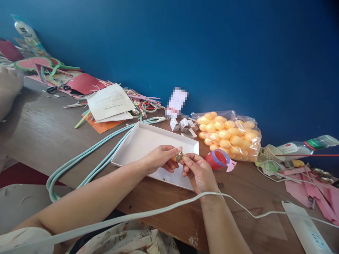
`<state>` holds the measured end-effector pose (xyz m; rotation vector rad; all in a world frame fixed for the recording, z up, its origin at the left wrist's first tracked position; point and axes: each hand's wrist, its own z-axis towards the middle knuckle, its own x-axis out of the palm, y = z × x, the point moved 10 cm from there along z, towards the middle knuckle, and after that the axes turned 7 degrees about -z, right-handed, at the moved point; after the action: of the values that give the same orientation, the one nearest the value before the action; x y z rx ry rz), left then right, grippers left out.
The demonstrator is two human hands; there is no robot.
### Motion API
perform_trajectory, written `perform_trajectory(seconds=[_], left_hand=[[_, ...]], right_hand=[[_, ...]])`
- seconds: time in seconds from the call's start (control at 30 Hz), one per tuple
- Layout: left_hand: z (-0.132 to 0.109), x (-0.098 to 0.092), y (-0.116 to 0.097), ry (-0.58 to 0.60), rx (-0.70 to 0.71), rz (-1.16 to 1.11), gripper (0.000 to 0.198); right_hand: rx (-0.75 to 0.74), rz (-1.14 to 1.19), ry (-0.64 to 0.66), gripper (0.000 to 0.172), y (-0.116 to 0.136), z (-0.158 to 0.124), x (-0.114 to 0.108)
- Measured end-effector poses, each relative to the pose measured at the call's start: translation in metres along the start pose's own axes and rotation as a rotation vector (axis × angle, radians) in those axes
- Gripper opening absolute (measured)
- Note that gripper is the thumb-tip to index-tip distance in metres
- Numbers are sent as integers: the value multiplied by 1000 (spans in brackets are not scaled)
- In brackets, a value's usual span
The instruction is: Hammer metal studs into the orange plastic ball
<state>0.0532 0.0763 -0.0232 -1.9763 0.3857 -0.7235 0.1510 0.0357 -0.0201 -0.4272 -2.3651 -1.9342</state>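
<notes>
The head camera looks from the wearer's own head, above and behind the left hand [161, 158] and right hand [200, 173], facing forward and down, with both forearms [87, 201] running away from it toward the middle. It is near enough to show both hands whole, yet wide enough to take in the blue wall [159, 46] beyond them and the table [238, 190] on either side, its far edge slanting downward past the right hand.
</notes>
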Motion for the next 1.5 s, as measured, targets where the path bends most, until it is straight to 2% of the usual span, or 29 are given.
perform_trajectory(seconds=[0.7, 1.5], left_hand=[[2, 4, 7, 69, -32, -53, 54], [1, 4, 7, 66, -34, -57, 52]], right_hand=[[8, 54, 26, 15, -1, 0, 1], [13, 71, 25, 16, 0, 0, 3]])
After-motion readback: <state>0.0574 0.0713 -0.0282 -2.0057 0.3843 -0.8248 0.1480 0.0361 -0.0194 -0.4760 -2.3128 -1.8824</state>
